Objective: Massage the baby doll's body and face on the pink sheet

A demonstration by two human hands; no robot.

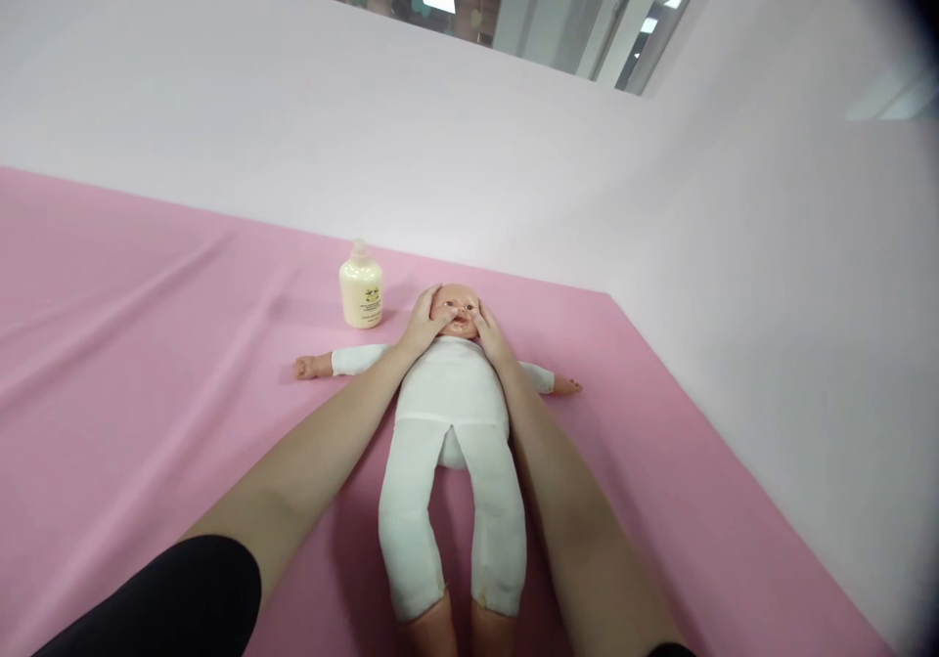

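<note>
Doll point(453, 393): lies on its back on the pink sheet point(147, 344), arms spread out to both sides, legs pointing toward the person, dressed in a white one-piece suit.

Left hand point(422, 325): rests flat against the near side of the doll's head, fingers point(440, 317) spread and laid over cheek and mouth; grips nothing.

Right hand point(490, 336): mirrors it on the other cheek, fingers loosely extended, thumb near the mouth; also holds nothing.

Bottle point(361, 290): cream-coloured, pump-topped, upright just beside the doll's head on the left, untouched.

Step in hand, by my reading: stroking or rubbing the doll's face with both palms at once. The following move would seem to call for light, even pressure on both sides, sliding outward from the nose and mouth toward the ears without turning the head.

Backdrop: pale pink wall point(770, 295) behind and to the right.
</note>
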